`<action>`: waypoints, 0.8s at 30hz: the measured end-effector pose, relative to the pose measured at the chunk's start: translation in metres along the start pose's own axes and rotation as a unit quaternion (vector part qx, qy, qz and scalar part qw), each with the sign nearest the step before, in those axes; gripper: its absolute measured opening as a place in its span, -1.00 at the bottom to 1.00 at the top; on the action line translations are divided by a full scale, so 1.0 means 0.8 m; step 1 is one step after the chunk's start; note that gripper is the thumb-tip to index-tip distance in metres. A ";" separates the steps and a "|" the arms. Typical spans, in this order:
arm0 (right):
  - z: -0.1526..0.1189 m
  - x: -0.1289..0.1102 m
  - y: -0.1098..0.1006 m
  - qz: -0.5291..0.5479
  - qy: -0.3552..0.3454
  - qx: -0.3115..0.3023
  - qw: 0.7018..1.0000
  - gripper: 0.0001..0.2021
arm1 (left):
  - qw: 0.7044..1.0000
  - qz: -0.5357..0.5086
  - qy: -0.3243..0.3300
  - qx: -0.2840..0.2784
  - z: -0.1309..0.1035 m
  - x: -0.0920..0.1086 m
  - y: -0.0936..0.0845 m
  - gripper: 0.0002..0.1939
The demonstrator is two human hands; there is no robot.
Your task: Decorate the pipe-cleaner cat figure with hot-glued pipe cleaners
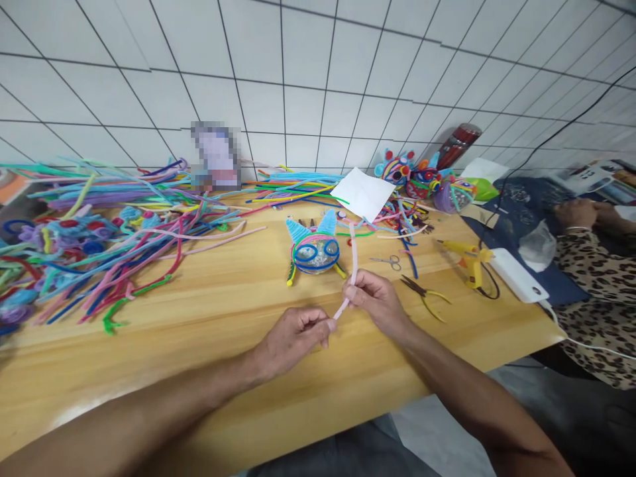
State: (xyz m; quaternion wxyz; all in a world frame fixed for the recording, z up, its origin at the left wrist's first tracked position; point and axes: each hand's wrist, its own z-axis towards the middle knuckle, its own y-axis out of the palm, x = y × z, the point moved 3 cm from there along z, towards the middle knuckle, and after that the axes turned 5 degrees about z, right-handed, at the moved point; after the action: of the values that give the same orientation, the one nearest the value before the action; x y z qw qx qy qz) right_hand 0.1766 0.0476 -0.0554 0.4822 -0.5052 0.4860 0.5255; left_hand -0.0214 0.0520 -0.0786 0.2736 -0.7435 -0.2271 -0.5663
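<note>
A pale pink pipe cleaner point(354, 255) is held between both my hands over the wooden table. My left hand point(297, 338) pinches its lower end between thumb and fingers. Higher up, my right hand point(373, 301) is closed around it, and the free end points up toward the wall, slightly curved. Just beyond my hands sits a small animal figure point(316, 255) with light blue pipe-cleaner ears, blue eye rings, a shiny clear body and green and yellow limbs. Neither hand touches the figure.
Pipe cleaners point(114, 232) lie heaped on the left. Small scissors point(388, 262), yellow-handled pliers point(426, 297), a yellow glue gun point(467, 262) and a white power strip point(519, 275) lie to the right. White paper point(364, 194), finished figures point(422, 179) and a red flask point(460, 144) stand behind. Another person's sleeve point(591, 265) is at far right.
</note>
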 end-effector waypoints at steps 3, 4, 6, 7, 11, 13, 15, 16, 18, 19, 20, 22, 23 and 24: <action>0.001 0.002 -0.002 0.004 -0.001 0.001 1.000 -0.49 | 1.000 0.011 0.023 -0.004 0.000 0.003 0.001 -0.50; 0.001 0.002 -0.002 0.002 -0.001 0.004 1.000 -0.48 | 0.999 0.015 0.033 -0.007 -0.001 0.003 0.001 -0.51; 0.001 0.002 -0.003 -0.005 0.000 0.009 1.000 -0.47 | 0.998 0.025 0.051 -0.012 -0.001 0.003 0.003 -0.54; 0.001 0.002 -0.003 -0.006 0.001 0.011 1.000 -0.46 | 0.997 0.032 0.062 -0.014 -0.001 0.002 0.003 -0.55; -0.001 0.006 -0.001 0.007 0.008 0.004 1.000 -0.45 | 0.987 0.086 0.137 -0.015 -0.004 0.005 0.005 -0.63; -0.002 0.011 0.001 0.023 0.013 -0.001 1.000 -0.47 | 0.972 0.130 0.194 -0.016 -0.007 0.010 0.005 -0.64; -0.003 0.014 0.002 0.037 0.018 -0.007 0.999 -0.48 | 0.955 0.168 0.243 -0.025 -0.010 0.014 0.005 -0.62; -0.003 0.015 0.003 0.040 0.020 -0.010 0.999 -0.48 | 0.949 0.179 0.256 -0.029 -0.011 0.014 0.005 -0.62; -0.003 0.015 0.003 0.035 0.022 -0.014 0.999 -0.48 | 0.951 0.181 0.250 -0.029 -0.010 0.012 0.005 -0.61; -0.002 0.015 0.002 0.030 0.021 -0.012 0.999 -0.48 | 0.957 0.175 0.232 -0.025 -0.008 0.010 0.005 -0.61; -0.002 0.015 0.001 0.026 0.021 -0.009 0.999 -0.47 | 0.963 0.166 0.210 -0.020 -0.006 0.007 0.005 -0.61; 0.000 0.014 -0.002 0.020 0.019 0.004 1.000 -0.46 | 0.974 0.149 0.170 -0.017 -0.002 0.001 0.005 -0.61; 0.001 0.014 -0.003 0.019 0.020 0.011 1.000 -0.46 | 0.977 0.146 0.156 -0.017 -0.001 -0.001 0.005 -0.61; 0.001 0.014 -0.005 0.018 0.019 0.017 1.000 -0.46 | 0.978 0.146 0.149 -0.017 0.000 -0.002 0.005 -0.61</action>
State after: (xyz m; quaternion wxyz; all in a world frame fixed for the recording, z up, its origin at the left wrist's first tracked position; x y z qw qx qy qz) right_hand 0.1799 0.0492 -0.0664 0.4722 -0.4977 0.5128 0.5160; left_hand -0.0191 0.0488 -0.0805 0.3717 -0.6809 -0.0629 -0.6280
